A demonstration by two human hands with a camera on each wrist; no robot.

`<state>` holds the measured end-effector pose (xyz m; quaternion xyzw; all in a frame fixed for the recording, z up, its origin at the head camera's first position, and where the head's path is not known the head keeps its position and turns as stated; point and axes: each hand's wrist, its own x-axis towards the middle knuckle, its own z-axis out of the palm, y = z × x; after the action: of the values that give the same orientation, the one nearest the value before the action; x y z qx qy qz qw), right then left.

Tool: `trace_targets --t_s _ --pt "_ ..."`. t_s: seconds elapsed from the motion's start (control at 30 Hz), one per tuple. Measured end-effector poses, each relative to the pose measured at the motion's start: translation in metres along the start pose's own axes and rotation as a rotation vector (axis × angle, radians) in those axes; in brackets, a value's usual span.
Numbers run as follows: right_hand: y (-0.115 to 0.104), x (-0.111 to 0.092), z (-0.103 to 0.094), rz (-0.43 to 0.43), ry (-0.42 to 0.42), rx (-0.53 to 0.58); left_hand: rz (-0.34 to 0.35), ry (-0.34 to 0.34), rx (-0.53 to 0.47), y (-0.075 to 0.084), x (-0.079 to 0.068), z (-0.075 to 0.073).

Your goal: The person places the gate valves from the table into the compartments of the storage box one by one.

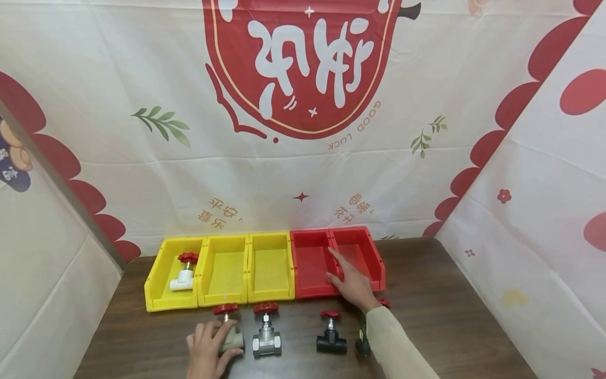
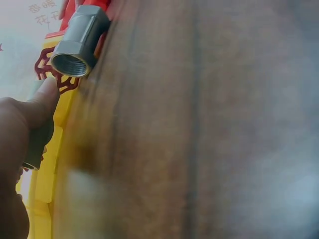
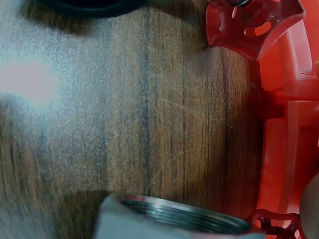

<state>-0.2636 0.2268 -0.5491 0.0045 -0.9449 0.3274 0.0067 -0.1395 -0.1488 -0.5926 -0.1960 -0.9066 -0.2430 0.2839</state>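
Note:
My left hand (image 1: 210, 345) holds a grey-green valve (image 1: 232, 339) with a red handwheel, thumb and fingers on either side of its body. In the left wrist view the thumb lies along that valve, close to a metal valve (image 2: 79, 40). My right hand (image 1: 352, 284) hovers over the red bins (image 1: 314, 292), fingers stretched and nothing visible in them. To its lower left stands a black valve (image 1: 331, 342) with a red handwheel. Another dark valve (image 1: 363, 345) is partly hidden by the right sleeve.
Three yellow bins (image 1: 222, 300) adjoin the red ones along the back of the brown table (image 1: 293, 363). A white valve (image 1: 182, 281) with a red handwheel lies in the leftmost bin. Printed cloth (image 1: 284, 184) hangs behind and at both sides.

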Motion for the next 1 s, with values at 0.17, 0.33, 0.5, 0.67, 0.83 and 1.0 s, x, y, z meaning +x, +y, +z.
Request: trace_targets --t_s 0.17,0.33,0.5,0.67,0.83,1.0 --pt "0.001 0.000 0.000 -0.002 0.001 -0.001 -0.010 -0.013 0.009 -0.001 0.008 -0.002" --pt "0.001 0.000 0.000 -0.001 0.000 0.006 -0.064 -0.044 0.023 -0.001 0.014 -0.003" --pt "0.001 0.000 -0.001 -0.007 0.001 0.008 -0.103 -0.054 0.031 0.000 0.018 -0.005" --pt "0.002 0.001 -0.001 -0.015 0.005 0.002 -0.105 -0.055 0.028 0.001 0.023 -0.009" --pt "0.003 0.001 0.000 -0.019 0.004 -0.003 -0.080 -0.045 0.034 -0.001 0.030 -0.011" --pt "0.003 0.001 0.001 -0.020 0.004 -0.003 -0.067 -0.046 0.021 -0.002 0.037 -0.013"
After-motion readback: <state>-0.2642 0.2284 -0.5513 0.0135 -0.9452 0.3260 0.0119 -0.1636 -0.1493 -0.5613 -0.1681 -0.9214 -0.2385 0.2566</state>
